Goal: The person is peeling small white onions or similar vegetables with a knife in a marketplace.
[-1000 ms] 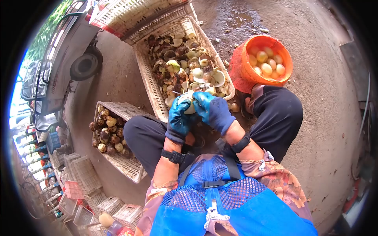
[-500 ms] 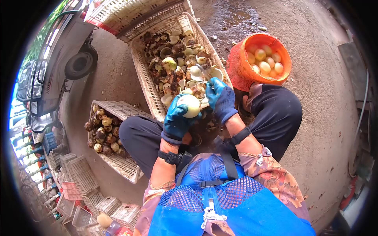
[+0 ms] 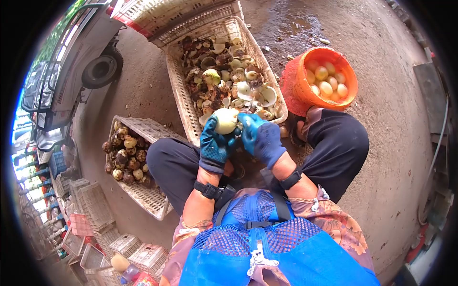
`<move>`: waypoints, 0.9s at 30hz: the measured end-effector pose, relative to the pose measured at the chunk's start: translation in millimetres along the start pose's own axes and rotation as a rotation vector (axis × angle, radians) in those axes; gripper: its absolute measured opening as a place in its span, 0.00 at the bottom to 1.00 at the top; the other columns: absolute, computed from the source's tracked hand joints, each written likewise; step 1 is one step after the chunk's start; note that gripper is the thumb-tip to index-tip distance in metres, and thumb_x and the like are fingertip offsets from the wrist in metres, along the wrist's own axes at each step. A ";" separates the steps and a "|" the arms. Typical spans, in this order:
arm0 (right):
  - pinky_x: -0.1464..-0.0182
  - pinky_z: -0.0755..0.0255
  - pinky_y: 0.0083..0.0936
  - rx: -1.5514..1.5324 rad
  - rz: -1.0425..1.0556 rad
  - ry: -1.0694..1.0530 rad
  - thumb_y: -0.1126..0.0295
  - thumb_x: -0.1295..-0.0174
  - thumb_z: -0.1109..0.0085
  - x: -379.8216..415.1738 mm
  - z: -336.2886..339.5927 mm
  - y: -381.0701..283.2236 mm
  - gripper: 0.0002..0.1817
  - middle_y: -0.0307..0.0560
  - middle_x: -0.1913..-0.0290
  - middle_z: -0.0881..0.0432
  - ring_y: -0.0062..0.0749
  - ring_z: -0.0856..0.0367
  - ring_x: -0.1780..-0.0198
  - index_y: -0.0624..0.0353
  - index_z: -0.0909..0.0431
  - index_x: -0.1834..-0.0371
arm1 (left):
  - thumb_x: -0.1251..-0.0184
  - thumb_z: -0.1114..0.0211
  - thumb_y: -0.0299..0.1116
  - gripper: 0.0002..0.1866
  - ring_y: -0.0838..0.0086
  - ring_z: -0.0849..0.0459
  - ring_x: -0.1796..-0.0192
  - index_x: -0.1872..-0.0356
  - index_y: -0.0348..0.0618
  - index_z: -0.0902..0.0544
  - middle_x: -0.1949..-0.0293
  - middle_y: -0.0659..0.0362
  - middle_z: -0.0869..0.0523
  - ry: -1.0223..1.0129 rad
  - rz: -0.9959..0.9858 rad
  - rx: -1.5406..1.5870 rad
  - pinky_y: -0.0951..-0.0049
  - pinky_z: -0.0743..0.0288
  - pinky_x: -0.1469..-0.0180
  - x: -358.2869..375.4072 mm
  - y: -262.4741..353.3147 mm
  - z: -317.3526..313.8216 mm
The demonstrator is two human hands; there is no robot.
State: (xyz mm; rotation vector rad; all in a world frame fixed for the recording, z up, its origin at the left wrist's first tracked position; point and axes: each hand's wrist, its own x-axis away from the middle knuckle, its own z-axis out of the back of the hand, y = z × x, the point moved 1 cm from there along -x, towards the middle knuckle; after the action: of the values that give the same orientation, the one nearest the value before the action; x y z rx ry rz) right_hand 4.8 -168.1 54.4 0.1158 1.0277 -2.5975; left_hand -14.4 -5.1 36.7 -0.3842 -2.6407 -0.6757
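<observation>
My left hand (image 3: 215, 145), in a blue-green glove, is wrapped round a pale peeled bulb (image 3: 225, 121) at the near end of a dirty plastic crate (image 3: 179, 102). The crate holds peel scraps (image 3: 205, 78), cupped pale shells and brown pieces. My right hand (image 3: 260, 136), gloved alike, has its fingers closed against the bulb's right side. What it grips is hidden behind the fingers.
An orange bucket (image 3: 353, 78) of pale peeled bulbs (image 3: 326, 89) stands beyond my right knee. Left of my left knee, a tilted crate (image 3: 150, 202) holds brown unpeeled bulbs (image 3: 130, 157). Stacked crates (image 3: 95, 205) and a vehicle (image 3: 71, 71) are further left.
My right hand has come down and left from above the peel crate to the bulb's side. The tool it held is now hidden. The bulb has risen slightly, and the view has shifted.
</observation>
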 end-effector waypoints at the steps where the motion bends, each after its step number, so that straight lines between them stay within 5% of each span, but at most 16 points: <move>1: 0.65 0.22 0.41 0.052 -0.014 -0.040 0.66 0.39 0.42 1.6 -2.0 -3.1 0.21 0.52 0.57 0.17 0.49 0.15 0.63 0.50 0.26 0.42 | 0.28 0.40 0.50 0.24 0.58 0.13 0.57 0.40 0.44 0.24 0.51 0.51 0.14 0.066 0.001 0.028 0.68 0.16 0.65 0.0 -2.6 -3.3; 3: 0.65 0.22 0.41 0.084 -0.029 -0.095 0.67 0.39 0.43 2.4 -6.6 -4.1 0.25 0.52 0.54 0.18 0.46 0.14 0.62 0.53 0.31 0.37 | 0.28 0.40 0.52 0.25 0.60 0.13 0.60 0.41 0.45 0.23 0.52 0.52 0.13 0.197 0.004 0.083 0.70 0.18 0.68 0.6 -7.4 -10.7; 6: 0.65 0.22 0.41 0.162 -0.069 -0.120 0.68 0.40 0.42 3.9 -7.8 -3.3 0.27 0.52 0.54 0.18 0.46 0.14 0.61 0.52 0.32 0.35 | 0.29 0.37 0.48 0.25 0.58 0.14 0.54 0.39 0.43 0.24 0.47 0.52 0.15 -0.008 0.086 0.185 0.60 0.16 0.54 -2.2 -6.6 5.5; 9: 0.64 0.21 0.40 0.286 -0.109 -0.152 0.67 0.40 0.42 -1.2 -8.0 0.2 0.27 0.53 0.53 0.18 0.47 0.13 0.58 0.52 0.32 0.35 | 0.30 0.37 0.47 0.26 0.57 0.15 0.51 0.38 0.43 0.25 0.46 0.50 0.16 -0.161 0.258 0.222 0.61 0.16 0.54 -3.7 -3.5 11.9; 12: 0.62 0.20 0.41 0.224 -0.200 -0.398 0.67 0.39 0.42 -9.3 -0.9 7.9 0.27 0.53 0.53 0.19 0.47 0.13 0.56 0.52 0.33 0.34 | 0.29 0.38 0.51 0.27 0.58 0.13 0.62 0.38 0.42 0.25 0.50 0.46 0.15 0.045 0.114 0.113 0.70 0.18 0.73 5.2 -13.8 -8.5; 13: 0.59 0.20 0.44 0.280 -0.220 -0.412 0.66 0.38 0.42 -7.3 -2.6 9.0 0.23 0.56 0.55 0.17 0.49 0.14 0.55 0.52 0.29 0.38 | 0.29 0.38 0.50 0.28 0.57 0.14 0.62 0.37 0.41 0.26 0.48 0.44 0.17 0.102 0.089 0.120 0.70 0.19 0.73 6.1 -13.8 -5.1; 16: 0.56 0.21 0.45 0.007 -0.442 -0.180 0.66 0.38 0.42 -3.8 -20.0 31.0 0.18 0.59 0.57 0.16 0.52 0.15 0.55 0.53 0.24 0.44 | 0.30 0.37 0.49 0.28 0.57 0.14 0.59 0.37 0.40 0.27 0.46 0.43 0.18 -0.064 0.046 0.119 0.69 0.18 0.67 3.9 -6.2 -5.8; 17: 0.57 0.22 0.43 -0.161 -0.374 0.115 0.68 0.36 0.44 -2.3 -24.9 35.7 0.12 0.62 0.61 0.16 0.58 0.17 0.57 0.57 0.20 0.52 | 0.29 0.38 0.49 0.28 0.56 0.14 0.58 0.37 0.41 0.26 0.46 0.44 0.17 -0.056 0.044 0.132 0.68 0.17 0.66 3.0 -4.9 -6.2; 20: 0.55 0.22 0.43 -0.269 -0.237 0.156 0.67 0.36 0.45 -7.4 2.2 13.2 0.13 0.58 0.57 0.15 0.55 0.16 0.55 0.55 0.20 0.50 | 0.29 0.39 0.51 0.27 0.53 0.14 0.56 0.38 0.42 0.25 0.46 0.47 0.16 -0.021 0.036 0.170 0.63 0.17 0.62 4.6 -2.3 -5.4; 22: 0.60 0.22 0.43 -0.119 -0.115 0.056 0.66 0.38 0.42 -1.3 6.0 2.4 0.18 0.55 0.58 0.15 0.51 0.15 0.59 0.53 0.24 0.44 | 0.29 0.39 0.52 0.27 0.56 0.14 0.56 0.38 0.44 0.24 0.47 0.48 0.16 0.064 -0.280 -0.400 0.64 0.18 0.60 5.9 -9.2 -3.1; 24: 0.63 0.22 0.43 0.026 -0.062 -0.078 0.64 0.39 0.41 1.5 4.8 -7.3 0.22 0.53 0.58 0.16 0.48 0.14 0.61 0.52 0.26 0.41 | 0.29 0.39 0.52 0.27 0.59 0.14 0.56 0.38 0.44 0.24 0.48 0.50 0.15 0.111 -0.282 -0.424 0.66 0.18 0.58 5.1 -10.9 -5.6; 26: 0.67 0.23 0.40 0.121 -0.014 -0.054 0.64 0.39 0.42 4.6 -2.8 -5.4 0.27 0.48 0.57 0.17 0.42 0.13 0.63 0.50 0.30 0.35 | 0.29 0.39 0.52 0.27 0.62 0.14 0.55 0.38 0.45 0.24 0.49 0.52 0.15 0.124 0.027 0.096 0.69 0.19 0.57 4.0 -7.1 -11.8; 27: 0.67 0.23 0.39 0.159 0.001 -0.056 0.64 0.39 0.43 5.4 1.4 -6.8 0.27 0.47 0.57 0.17 0.41 0.13 0.63 0.51 0.30 0.34 | 0.29 0.39 0.52 0.27 0.63 0.15 0.55 0.38 0.44 0.24 0.50 0.53 0.15 0.108 0.041 0.039 0.69 0.20 0.56 4.1 -5.5 -9.7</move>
State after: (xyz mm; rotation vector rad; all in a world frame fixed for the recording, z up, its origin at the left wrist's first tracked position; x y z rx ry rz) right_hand -2.5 -166.0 58.8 0.0824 0.8012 -2.6629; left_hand -17.1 -14.0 44.1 -0.3784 -2.5329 -0.6136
